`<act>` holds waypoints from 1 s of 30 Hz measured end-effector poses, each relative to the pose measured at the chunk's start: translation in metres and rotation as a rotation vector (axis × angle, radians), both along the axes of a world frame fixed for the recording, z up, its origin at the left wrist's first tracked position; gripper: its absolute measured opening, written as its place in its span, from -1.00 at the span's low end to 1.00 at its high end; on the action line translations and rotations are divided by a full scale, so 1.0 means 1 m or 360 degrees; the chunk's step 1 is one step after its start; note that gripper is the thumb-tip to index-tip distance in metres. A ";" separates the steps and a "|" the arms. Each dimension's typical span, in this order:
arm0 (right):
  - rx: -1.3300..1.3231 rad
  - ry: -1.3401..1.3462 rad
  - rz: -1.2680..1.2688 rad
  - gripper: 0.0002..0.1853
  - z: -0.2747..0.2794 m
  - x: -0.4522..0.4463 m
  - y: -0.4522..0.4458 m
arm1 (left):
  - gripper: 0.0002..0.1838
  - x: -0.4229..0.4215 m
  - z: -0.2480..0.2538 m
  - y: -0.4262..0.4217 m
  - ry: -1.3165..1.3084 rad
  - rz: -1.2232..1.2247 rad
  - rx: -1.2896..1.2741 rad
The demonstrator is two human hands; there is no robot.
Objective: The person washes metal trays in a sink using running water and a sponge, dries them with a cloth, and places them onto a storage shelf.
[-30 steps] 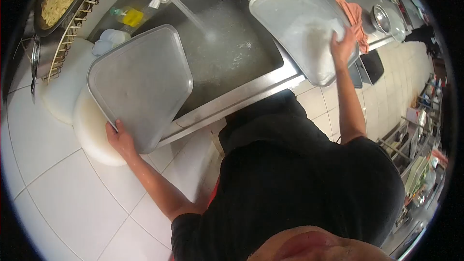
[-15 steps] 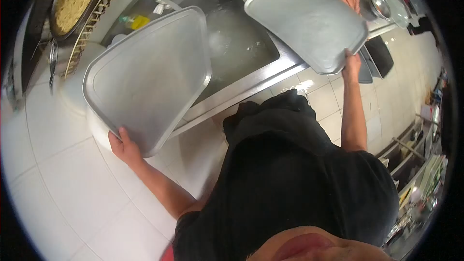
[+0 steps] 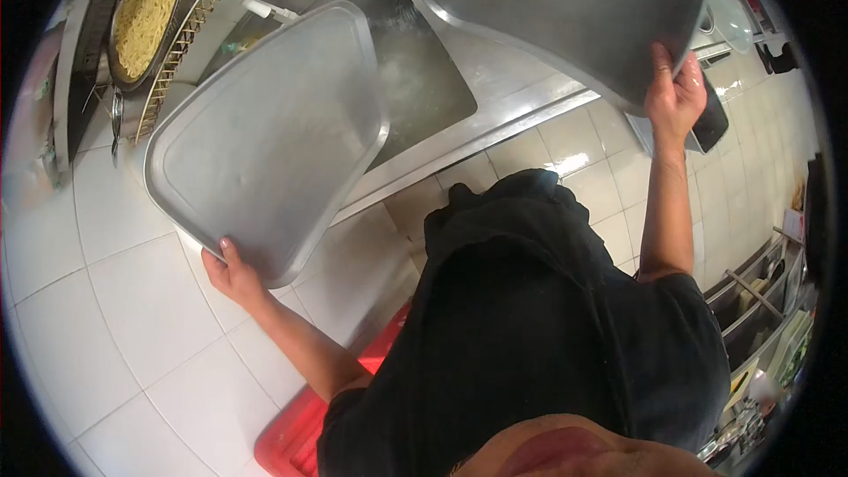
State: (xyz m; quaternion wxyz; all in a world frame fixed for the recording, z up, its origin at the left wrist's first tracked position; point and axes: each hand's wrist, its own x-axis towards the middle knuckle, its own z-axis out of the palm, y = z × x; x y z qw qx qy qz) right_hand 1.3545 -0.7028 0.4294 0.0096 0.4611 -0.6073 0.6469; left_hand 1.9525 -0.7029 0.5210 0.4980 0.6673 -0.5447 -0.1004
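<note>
My left hand (image 3: 231, 274) grips the lower edge of a grey metal tray (image 3: 265, 137), thumb on its face. That tray slants up over the near-left corner of a sink (image 3: 424, 79) with cloudy water in it. My right hand (image 3: 676, 97) is closed on the lower right edge of a second metal tray (image 3: 565, 13), raised above the steel counter (image 3: 512, 79) to the right of the sink. The far end of this second tray runs out of view at the top.
Noodle-like food fills a dark oval pan (image 3: 148, 18) at the upper left, beside a wire rack (image 3: 196, 13). A white tap handle (image 3: 265, 9) is behind the left tray. A red plastic item (image 3: 296, 433) stands on the floor by my left side. Dark bins (image 3: 751, 300) are at the right.
The right tray has lifted and tilted upward, nearer to the camera, and now hides the orange cloth and most of the metal bowl. The left tray has hardly moved.
</note>
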 end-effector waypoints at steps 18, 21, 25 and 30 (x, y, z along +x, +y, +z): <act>0.0756 -0.1588 0.0405 -0.60 -0.100 -0.118 0.016 | -0.34 -0.139 -0.125 -0.062 0.0702 -0.0088 0.0678; 0.0850 -0.1401 0.0647 -0.60 -0.158 -0.106 -0.014 | -0.44 -0.158 -0.174 -0.079 0.0803 -0.0312 0.0847; 0.1389 -0.0234 0.0405 -0.65 -0.160 -0.076 -0.034 | -0.43 -0.145 -0.257 -0.100 0.0978 -0.0278 0.1181; 0.1046 0.0451 0.0134 -0.64 -0.196 -0.065 -0.054 | -0.52 -0.151 -0.273 -0.078 0.1169 -0.0585 0.1208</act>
